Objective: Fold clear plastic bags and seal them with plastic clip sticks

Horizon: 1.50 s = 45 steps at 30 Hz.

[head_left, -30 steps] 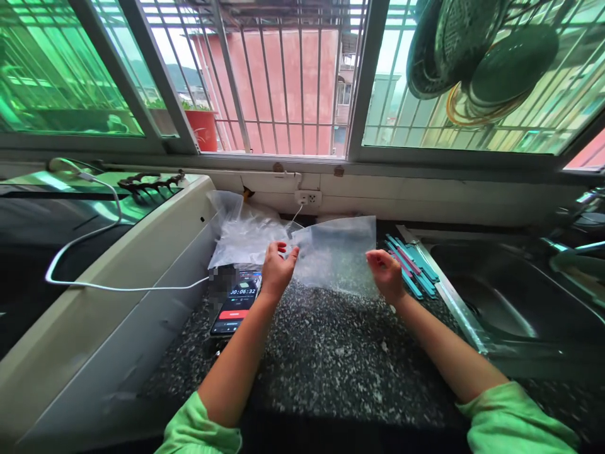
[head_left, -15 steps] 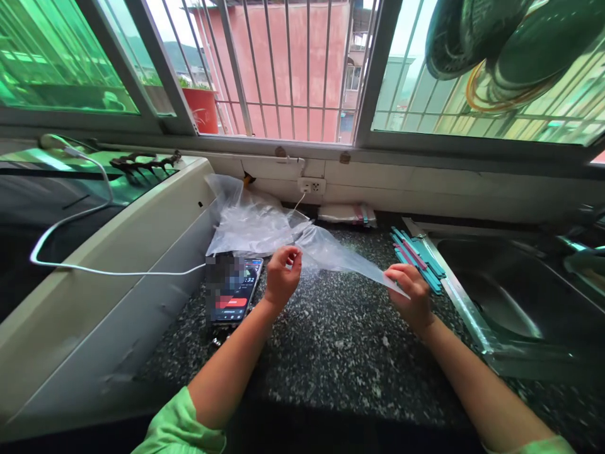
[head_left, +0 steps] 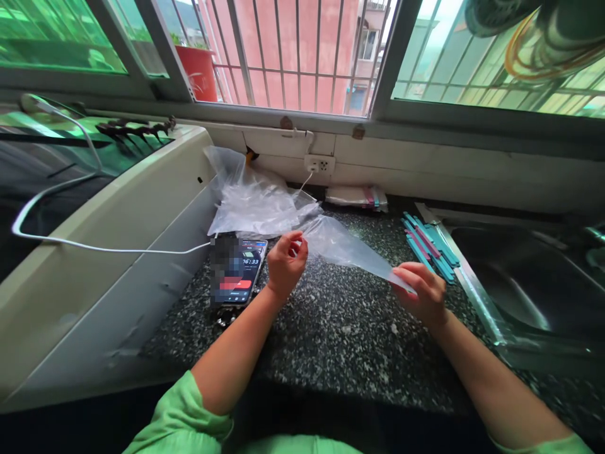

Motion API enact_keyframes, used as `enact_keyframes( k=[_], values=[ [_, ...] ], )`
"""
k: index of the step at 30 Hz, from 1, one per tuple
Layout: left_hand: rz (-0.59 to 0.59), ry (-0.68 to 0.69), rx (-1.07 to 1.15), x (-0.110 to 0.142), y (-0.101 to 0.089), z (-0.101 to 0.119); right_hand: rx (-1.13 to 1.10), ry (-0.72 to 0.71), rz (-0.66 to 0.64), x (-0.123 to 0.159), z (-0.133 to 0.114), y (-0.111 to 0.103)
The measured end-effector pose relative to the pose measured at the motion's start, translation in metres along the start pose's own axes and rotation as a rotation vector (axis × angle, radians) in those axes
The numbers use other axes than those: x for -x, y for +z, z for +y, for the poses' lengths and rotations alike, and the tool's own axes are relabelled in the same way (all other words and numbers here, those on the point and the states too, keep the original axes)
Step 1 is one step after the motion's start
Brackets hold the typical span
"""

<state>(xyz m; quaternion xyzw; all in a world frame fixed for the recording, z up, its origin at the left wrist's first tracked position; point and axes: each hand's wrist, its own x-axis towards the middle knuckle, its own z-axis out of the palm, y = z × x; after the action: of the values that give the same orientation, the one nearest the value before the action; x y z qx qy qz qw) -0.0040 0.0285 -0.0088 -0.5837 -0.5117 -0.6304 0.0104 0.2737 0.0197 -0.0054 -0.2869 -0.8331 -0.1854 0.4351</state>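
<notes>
A clear plastic bag [head_left: 347, 247] is stretched between both hands just above the speckled countertop [head_left: 331, 334]. My left hand [head_left: 286, 263] pinches its left corner with curled fingers. My right hand [head_left: 422, 292] grips the opposite corner. More crumpled clear plastic bags [head_left: 250, 205] are piled behind, against the wall. A phone [head_left: 237, 272] with a running timer lies just left of my left hand.
Teal and pink sticks [head_left: 429, 244] lie beside the steel sink [head_left: 524, 284] on the right. A small packet [head_left: 357, 197] rests by the wall under a socket [head_left: 319, 165]. A white cable [head_left: 94, 243] runs over the white appliance [head_left: 108, 252] at the left.
The bag was held up flat and upright; now it is lowered and pulled nearly horizontal between my hands. My right hand has dropped lower and to the right. The view has tilted downward.
</notes>
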Motion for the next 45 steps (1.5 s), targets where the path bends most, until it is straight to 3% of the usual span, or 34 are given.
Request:
enact_keyframes(
  k=[7, 10, 14, 19, 22, 25, 29, 32, 36, 42, 45],
  values=[
    [-0.010, 0.235, -0.161, -0.002, 0.000, -0.012, -0.058, -0.058, -0.007, -0.002, -0.001, -0.005],
    [-0.022, 0.241, -0.208, -0.003, -0.002, -0.017, -0.044, -0.057, -0.022, -0.001, 0.001, -0.004],
    [-0.034, 0.033, -0.125, -0.003, -0.002, -0.016, -0.046, -0.040, -0.042, 0.003, 0.005, -0.001],
    [-0.071, -0.444, 0.337, -0.007, 0.001, -0.005, -0.014, 0.053, -0.090, 0.006, 0.014, -0.001],
    [-0.101, -0.626, 0.573, -0.010, 0.001, 0.000, 0.005, 0.131, -0.127, 0.006, 0.021, 0.000],
    [-0.157, -0.701, 0.689, -0.011, 0.000, 0.001, 0.024, 0.207, -0.150, 0.007, 0.027, -0.001],
    [-0.243, -0.652, 0.750, -0.013, -0.001, 0.001, 0.067, 0.277, -0.117, 0.007, 0.033, -0.003],
    [-0.347, -0.688, 0.764, -0.014, -0.002, 0.002, 0.078, 0.275, -0.112, 0.007, 0.037, -0.005],
    [-0.551, -0.681, 0.557, -0.014, -0.004, 0.003, 0.060, 0.229, -0.188, 0.007, 0.043, -0.004],
    [-1.041, -0.624, 0.380, -0.015, -0.010, 0.003, 0.116, 0.279, -0.318, 0.010, 0.050, 0.002],
    [-1.208, -0.613, 0.322, -0.014, -0.010, 0.004, 0.135, 0.390, -0.371, 0.013, 0.054, 0.005]
  ],
)
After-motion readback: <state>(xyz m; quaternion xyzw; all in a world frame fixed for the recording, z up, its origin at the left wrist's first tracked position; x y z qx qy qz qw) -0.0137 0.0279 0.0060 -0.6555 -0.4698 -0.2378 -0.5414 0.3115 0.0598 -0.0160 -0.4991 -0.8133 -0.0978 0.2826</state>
